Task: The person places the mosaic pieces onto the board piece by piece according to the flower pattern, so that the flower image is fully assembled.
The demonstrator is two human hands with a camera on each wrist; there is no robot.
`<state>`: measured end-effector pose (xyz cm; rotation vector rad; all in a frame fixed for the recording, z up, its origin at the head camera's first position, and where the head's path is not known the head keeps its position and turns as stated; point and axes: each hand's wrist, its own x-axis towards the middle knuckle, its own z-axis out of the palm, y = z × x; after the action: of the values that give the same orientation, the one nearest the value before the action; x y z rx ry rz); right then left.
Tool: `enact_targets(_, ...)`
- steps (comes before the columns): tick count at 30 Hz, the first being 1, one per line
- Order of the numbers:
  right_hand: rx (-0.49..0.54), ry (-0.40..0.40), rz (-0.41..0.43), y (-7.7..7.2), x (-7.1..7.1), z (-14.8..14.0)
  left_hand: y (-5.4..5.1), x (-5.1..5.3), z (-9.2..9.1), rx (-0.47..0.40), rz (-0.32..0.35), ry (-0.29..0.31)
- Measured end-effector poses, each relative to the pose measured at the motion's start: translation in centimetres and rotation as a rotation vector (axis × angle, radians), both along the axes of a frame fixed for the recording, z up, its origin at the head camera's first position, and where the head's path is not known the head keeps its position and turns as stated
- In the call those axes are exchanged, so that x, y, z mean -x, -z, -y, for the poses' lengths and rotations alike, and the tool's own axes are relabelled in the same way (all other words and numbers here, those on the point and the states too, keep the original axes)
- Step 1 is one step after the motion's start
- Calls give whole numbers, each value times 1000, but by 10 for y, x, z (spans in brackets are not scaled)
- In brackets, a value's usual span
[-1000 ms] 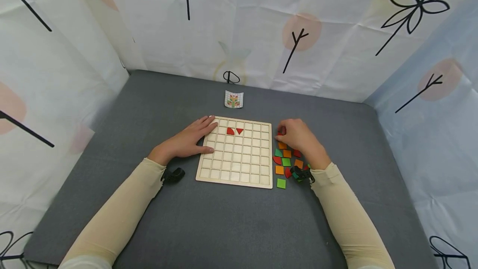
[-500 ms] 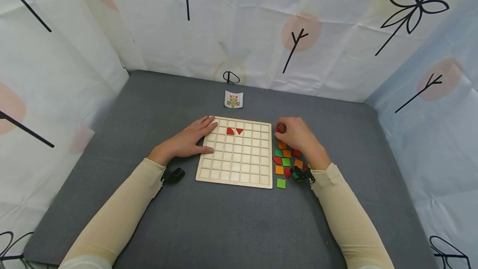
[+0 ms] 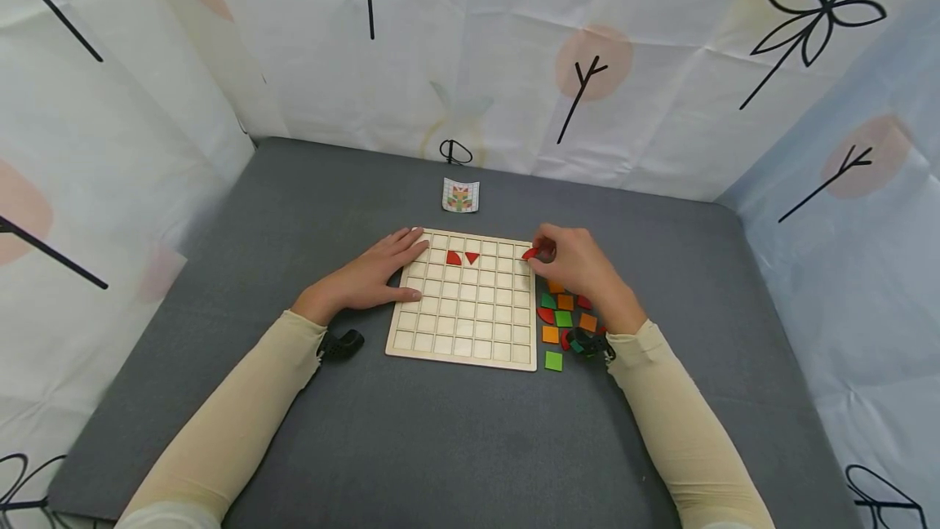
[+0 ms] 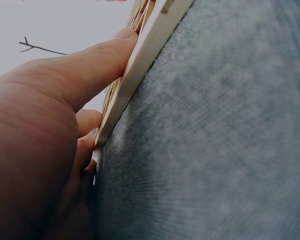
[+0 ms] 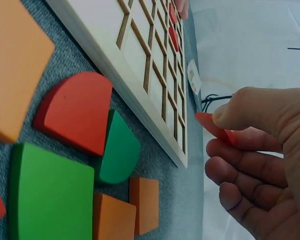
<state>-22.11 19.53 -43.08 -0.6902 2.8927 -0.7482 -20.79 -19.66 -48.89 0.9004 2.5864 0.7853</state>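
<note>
At the far right corner of the wooden grid board (image 3: 470,321), your right hand (image 3: 576,264) pinches a red piece (image 3: 529,254) between thumb and fingers. Right wrist view: piece tilted, raised clear of the board; your remaining fingers loosely bent beneath it.

Your left hand (image 3: 370,272) lies at the board's left edge, fingers extended and holding no piece. Fingertips and thumb rest on the border; left wrist view confirms your thumb (image 4: 102,62) on the rim.

On the board, two pieces sit in neighbouring squares toward the far side: a red rounded-corner piece (image 3: 454,258) and, to its right, a red triangle (image 3: 472,257), point toward you.

Beside the board's right edge, below your right hand, loose pieces on the grey table (image 3: 455,447): an orange block (image 3: 550,334), a red rounded block (image 5: 75,112) next to a dark green rounded block (image 5: 121,150), others partly hidden by your wrist. Nearest you, a light green square (image 3: 553,361) lies apart. Beyond the board: a small pattern card (image 3: 460,196), edges slightly curled. Patterned white cloth (image 3: 499,72) stands behind the table.
</note>
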Motion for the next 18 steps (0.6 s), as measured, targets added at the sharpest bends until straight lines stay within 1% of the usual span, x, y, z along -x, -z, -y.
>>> enact_targets(11, 39, -47, -69, 4, 2, 6, -3, 0, -1, -7, -1, 1)
enact_targets(15, 33, -61, -59, 4, 2, 11, -1, 1, 0, -9, -13, 4)
enact_targets(18, 29, -58, -32, 3, 2, 15, 0, 1, 0, -7, -20, 8)
